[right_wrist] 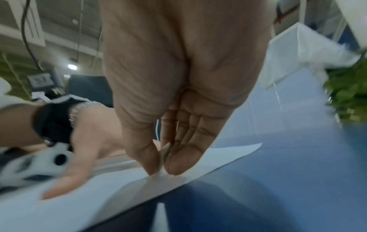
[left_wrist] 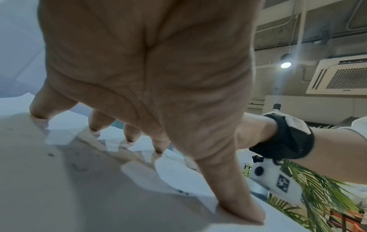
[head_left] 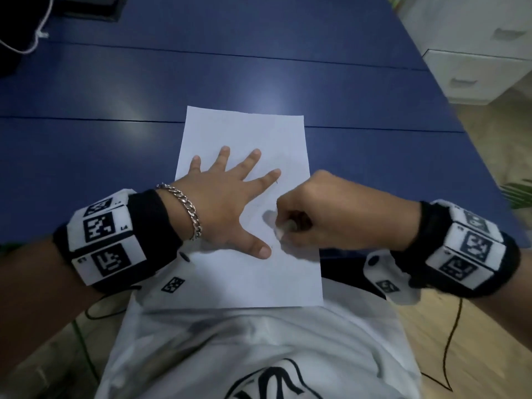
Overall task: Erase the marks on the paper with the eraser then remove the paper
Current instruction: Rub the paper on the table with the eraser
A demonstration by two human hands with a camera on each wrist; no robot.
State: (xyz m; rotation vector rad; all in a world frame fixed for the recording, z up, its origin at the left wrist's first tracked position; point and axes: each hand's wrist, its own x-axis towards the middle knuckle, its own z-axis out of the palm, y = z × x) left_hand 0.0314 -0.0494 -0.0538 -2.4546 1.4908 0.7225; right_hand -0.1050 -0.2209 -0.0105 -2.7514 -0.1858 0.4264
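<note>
R wrist cam: eraser (right_wrist: pixel 163 154) pinched on paper (right_wrist: pixel 111 186)

A blue table (head_left: pixel 288 67) fills the room's middle. A white drawer cabinet (head_left: pixel 475 53) stands at its far right corner, with green plant leaves (head_left: pixel 518 191) nearby. A white cord (head_left: pixel 37 33) lies at the table's far left. Overhead hang a ceiling air-conditioner (left_wrist: pixel 341 76) and a lamp (left_wrist: pixel 286 64).

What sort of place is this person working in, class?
Probably an office or workroom: a large blue table, white drawers beside it, and a ceiling air conditioner beside exposed pipes overhead.
</note>
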